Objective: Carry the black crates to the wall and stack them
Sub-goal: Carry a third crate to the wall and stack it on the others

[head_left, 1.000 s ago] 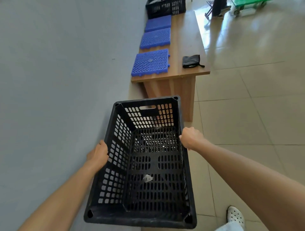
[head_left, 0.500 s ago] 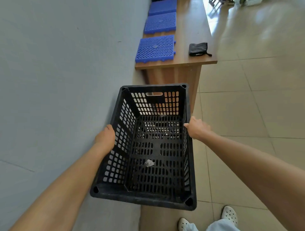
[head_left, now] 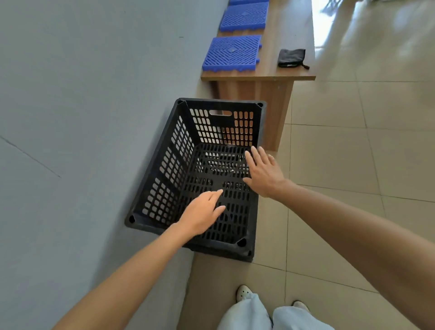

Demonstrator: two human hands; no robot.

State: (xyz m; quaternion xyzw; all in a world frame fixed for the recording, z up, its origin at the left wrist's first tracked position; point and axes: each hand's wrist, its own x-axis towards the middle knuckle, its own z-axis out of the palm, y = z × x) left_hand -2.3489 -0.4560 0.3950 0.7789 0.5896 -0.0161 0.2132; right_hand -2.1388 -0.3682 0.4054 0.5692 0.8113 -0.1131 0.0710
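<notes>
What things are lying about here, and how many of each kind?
Black crate: 1
Blue grid tiles: 3, the farthest cut off by the picture's top edge
Black pouch: 1
Total: 5

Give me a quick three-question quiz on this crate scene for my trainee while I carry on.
1. True or false: neither the left hand nor the right hand grips the black crate.
2. Multiple choice: what runs along the crate's left side? A. the wall; B. a second crate; C. a shelf.
3. Fill in: the black pouch lies on the wooden ____.

Key: 1 true, both hands are open above the crate. 2 A. 3 table.
</notes>
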